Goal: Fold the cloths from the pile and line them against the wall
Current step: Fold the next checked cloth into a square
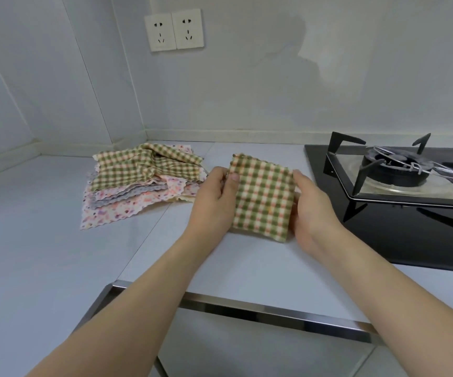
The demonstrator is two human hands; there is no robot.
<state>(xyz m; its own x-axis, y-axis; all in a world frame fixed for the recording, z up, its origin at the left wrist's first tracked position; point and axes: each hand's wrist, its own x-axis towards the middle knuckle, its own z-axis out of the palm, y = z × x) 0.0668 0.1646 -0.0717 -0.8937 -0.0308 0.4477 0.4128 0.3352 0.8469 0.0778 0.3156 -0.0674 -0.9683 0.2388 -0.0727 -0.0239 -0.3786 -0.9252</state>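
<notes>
A folded green-and-cream checked cloth is held between both hands just above the white counter. My left hand pinches its left edge with the thumb on top. My right hand grips its right edge, fingers tucked under the cloth. To the left lies the pile of cloths: a crumpled checked one on top, floral pink and grey ones beneath. The wall runs behind the counter, with bare counter between it and the held cloth.
A black gas hob with a burner and pan support sits close on the right. Two sockets are on the wall. The counter's metal front edge runs below my forearms.
</notes>
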